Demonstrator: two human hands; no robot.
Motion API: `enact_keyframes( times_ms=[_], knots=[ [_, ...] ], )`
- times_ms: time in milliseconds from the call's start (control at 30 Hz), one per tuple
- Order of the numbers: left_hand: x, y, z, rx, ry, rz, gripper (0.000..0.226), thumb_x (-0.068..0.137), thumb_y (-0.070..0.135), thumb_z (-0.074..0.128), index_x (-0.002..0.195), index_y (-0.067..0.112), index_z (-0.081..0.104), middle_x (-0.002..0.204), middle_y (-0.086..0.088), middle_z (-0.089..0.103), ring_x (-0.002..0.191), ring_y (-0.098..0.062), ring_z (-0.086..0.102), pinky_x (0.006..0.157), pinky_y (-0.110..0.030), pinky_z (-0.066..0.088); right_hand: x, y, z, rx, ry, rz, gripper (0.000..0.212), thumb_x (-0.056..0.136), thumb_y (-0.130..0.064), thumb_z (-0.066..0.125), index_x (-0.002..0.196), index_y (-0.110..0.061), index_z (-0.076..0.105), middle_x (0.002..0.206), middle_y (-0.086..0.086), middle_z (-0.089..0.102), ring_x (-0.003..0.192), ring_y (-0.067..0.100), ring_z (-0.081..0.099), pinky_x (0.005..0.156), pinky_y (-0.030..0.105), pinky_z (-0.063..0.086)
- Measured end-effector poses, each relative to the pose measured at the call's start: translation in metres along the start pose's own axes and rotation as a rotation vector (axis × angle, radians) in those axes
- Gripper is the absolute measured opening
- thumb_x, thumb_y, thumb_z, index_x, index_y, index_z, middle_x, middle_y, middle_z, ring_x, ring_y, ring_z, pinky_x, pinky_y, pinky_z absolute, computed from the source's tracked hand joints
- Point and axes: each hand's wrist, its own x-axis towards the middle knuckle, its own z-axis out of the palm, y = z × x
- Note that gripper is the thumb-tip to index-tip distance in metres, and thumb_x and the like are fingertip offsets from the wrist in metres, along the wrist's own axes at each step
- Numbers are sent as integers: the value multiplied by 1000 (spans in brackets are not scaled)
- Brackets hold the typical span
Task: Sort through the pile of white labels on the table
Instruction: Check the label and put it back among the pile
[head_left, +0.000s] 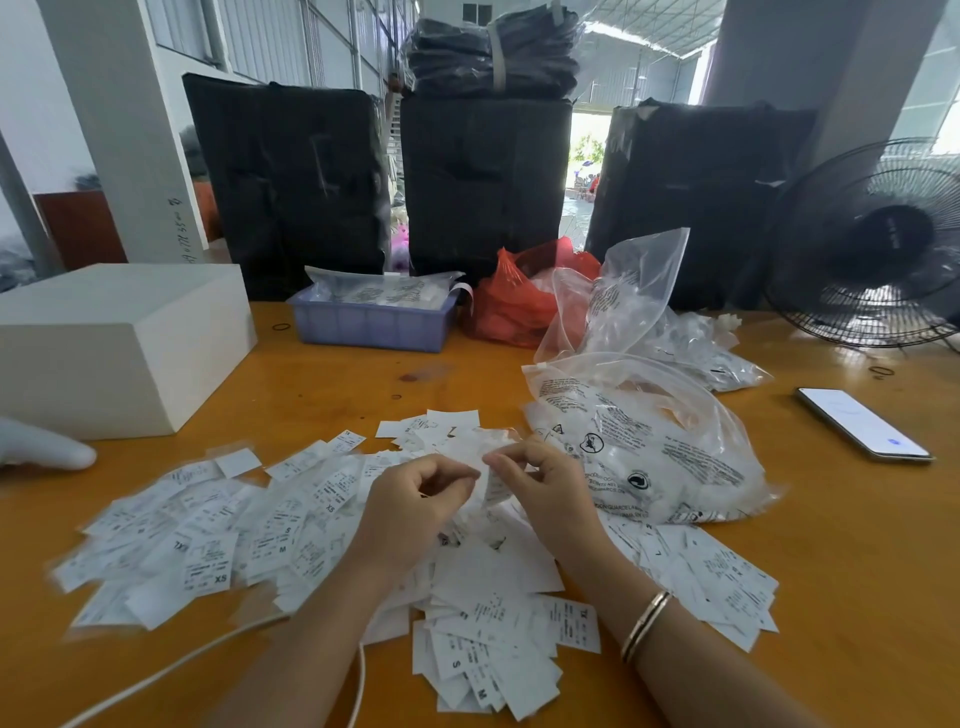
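A wide pile of white labels (270, 519) printed with size letters covers the orange table (857, 545) in front of me. Above its middle, my left hand (410, 509) and my right hand (545, 488) are raised close together with curled fingers. Between their fingertips they pinch a small white label (483, 480), which hangs down from the pinch. A bracelet circles my right wrist.
A clear printed plastic bag (649, 447) lies right of the hands, more bags behind it. A phone (862, 423) lies far right, a fan (872, 244) behind it. A white box (114, 343), blue tray (371, 322), red bag (519, 301) and white cable (171, 670) are nearby.
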Motion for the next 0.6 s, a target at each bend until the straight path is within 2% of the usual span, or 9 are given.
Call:
enact_keyframes(
  times_ms=[67,167,233,333,400,500,600],
  knots=[
    [1,1,0,-115,65,-90,12,85,14,69,84,26,71,77,13,72,74,-1,66,59,-9,49,-2,-1,-1,3,-1,-5,7,88,-26,63,90,-25,70,86,-8,64,74,0,59,66,17,47],
    [3,3,-1,-559,155,-304,6,82,11,70,87,14,70,81,-1,75,73,-9,70,59,-14,52,-5,-3,-1,-50,-39,-18,22,87,-37,60,95,-21,73,87,-6,64,77,0,58,70,15,46],
    [4,4,-1,-685,173,-342,5,81,11,69,80,15,71,81,-2,74,75,-12,68,64,-20,51,-7,-4,2,-84,-93,-16,19,87,-32,65,97,-18,74,87,-4,63,76,-1,58,69,12,46],
    [4,5,2,-678,148,-323,15,80,13,70,67,22,71,75,4,69,79,-13,60,70,-24,45,-7,-6,8,-104,-131,7,15,86,-23,68,96,-14,75,87,-5,61,75,0,57,72,15,48],
    [3,5,3,-612,106,-301,15,80,15,70,68,24,72,74,6,68,78,-13,59,71,-25,45,-6,-8,7,-71,-111,6,11,87,-19,66,92,-12,75,80,-8,60,69,-4,54,68,12,45],
    [3,4,2,-550,78,-278,8,83,10,68,83,17,66,83,5,73,85,-14,65,71,-24,47,-4,-7,0,92,-58,64,14,90,-17,62,82,-20,73,68,-15,64,58,-7,52,56,10,40],
    [4,6,1,-490,15,-283,18,86,6,64,98,16,56,89,2,75,85,-13,69,67,-22,50,-5,-5,-3,194,-35,113,19,91,-16,59,77,-24,70,62,-18,62,52,-7,50,50,8,37]
  ],
)
